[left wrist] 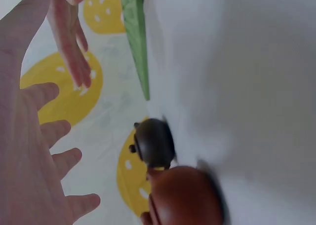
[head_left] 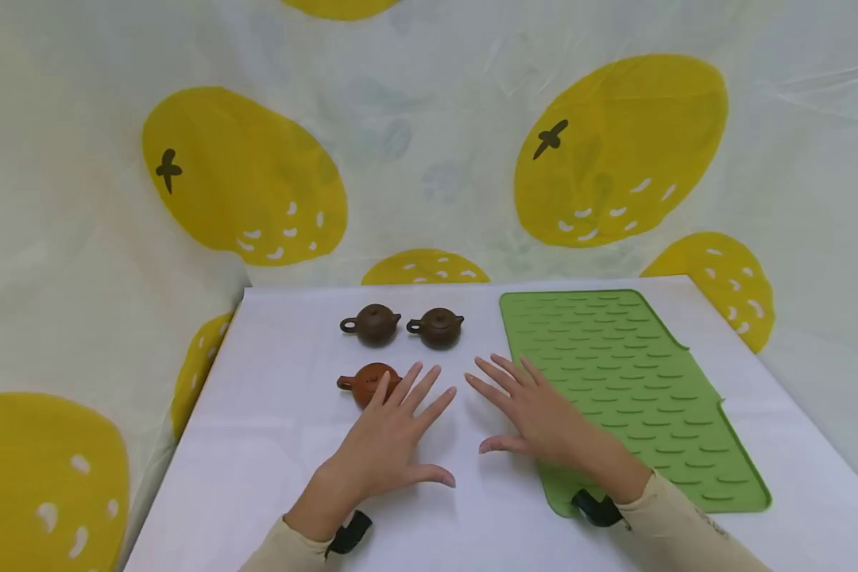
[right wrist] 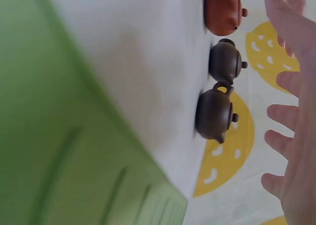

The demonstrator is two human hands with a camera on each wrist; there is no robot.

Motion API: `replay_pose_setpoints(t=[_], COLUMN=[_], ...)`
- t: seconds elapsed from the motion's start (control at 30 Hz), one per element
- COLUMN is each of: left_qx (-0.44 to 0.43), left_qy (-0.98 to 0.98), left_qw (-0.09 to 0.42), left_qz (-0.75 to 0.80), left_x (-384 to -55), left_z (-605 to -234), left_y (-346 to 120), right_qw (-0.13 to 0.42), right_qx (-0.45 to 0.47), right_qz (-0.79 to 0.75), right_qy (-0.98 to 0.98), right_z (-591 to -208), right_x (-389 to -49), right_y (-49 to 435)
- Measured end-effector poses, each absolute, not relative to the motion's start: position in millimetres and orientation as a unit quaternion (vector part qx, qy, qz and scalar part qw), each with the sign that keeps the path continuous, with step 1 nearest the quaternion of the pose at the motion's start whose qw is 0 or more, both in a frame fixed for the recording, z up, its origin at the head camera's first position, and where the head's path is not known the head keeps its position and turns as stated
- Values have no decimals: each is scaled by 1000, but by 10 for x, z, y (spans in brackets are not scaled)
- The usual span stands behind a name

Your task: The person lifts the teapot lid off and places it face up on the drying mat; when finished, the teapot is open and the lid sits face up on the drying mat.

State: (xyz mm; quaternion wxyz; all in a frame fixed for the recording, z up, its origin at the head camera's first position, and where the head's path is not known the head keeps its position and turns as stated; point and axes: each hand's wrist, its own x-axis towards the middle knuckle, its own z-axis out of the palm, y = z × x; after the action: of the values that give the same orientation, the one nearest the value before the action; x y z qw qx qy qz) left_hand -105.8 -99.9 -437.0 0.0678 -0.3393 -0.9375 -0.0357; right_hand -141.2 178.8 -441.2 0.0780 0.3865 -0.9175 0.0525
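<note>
Both hands hover over the table with fingers spread, holding nothing. My left hand (head_left: pixel 389 441) is nearest a reddish-brown clay teapot (head_left: pixel 369 384), and its fingertips overlap the pot's spout side in the head view. Behind that pot stand two dark brown teapots, one on the left (head_left: pixel 376 326) and one on the right (head_left: pixel 439 328), lids on, handles to the left. My right hand (head_left: pixel 543 417) is over the left edge of a green ridged mat (head_left: pixel 629 381). In the right wrist view the red teapot (right wrist: pixel 223 12) and a dark teapot (right wrist: pixel 214 115) show beyond the fingers.
A white cloth covers the table (head_left: pixel 257 445). The green mat takes up its right side. Behind and beside the table hangs a pale curtain (head_left: pixel 429 143) with large yellow fruit prints. A black strap sits on each wrist.
</note>
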Motion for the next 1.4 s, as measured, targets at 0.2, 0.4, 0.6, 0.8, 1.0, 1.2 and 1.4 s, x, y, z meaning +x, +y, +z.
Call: replay_pose_setpoints(t=[0.2, 0.4, 0.6, 0.8, 1.0, 1.2, 1.4], left_qx=[-316, -273, -205, -154, -132, -117, -78], left_qy=[-943, -951, -965, -970, -968, -962, -961], left_qw=[82, 121, 132, 162, 186, 189, 175], left_qz=[-59, -79, -97, -100, -107, -159, -201], left_x=[-1110, -1174, -1232, -1270, -1334, -1405, -1455], left_z=[-4249, -4216, -4224, -4193, -4142, -4215, -4356], left_y=[-1112, -1305, -1500, -1682, -1796, -1864, -1890], right_qw=[72, 73, 45, 54, 81, 81, 24], right_qx=[402, 432, 449, 469, 493, 510, 493], right_qz=[44, 65, 90, 85, 78, 86, 86], right_qy=[-912, -896, -888, -878, -863, -852, -866], right_z=[-4320, -4302, -4344, -4369, -4381, -4407, -4456], right_x=[-1590, -1793, -1916, -1969, -1980, -1975, -1943], right_y=[1630, 1363, 1081, 812, 608, 480, 419])
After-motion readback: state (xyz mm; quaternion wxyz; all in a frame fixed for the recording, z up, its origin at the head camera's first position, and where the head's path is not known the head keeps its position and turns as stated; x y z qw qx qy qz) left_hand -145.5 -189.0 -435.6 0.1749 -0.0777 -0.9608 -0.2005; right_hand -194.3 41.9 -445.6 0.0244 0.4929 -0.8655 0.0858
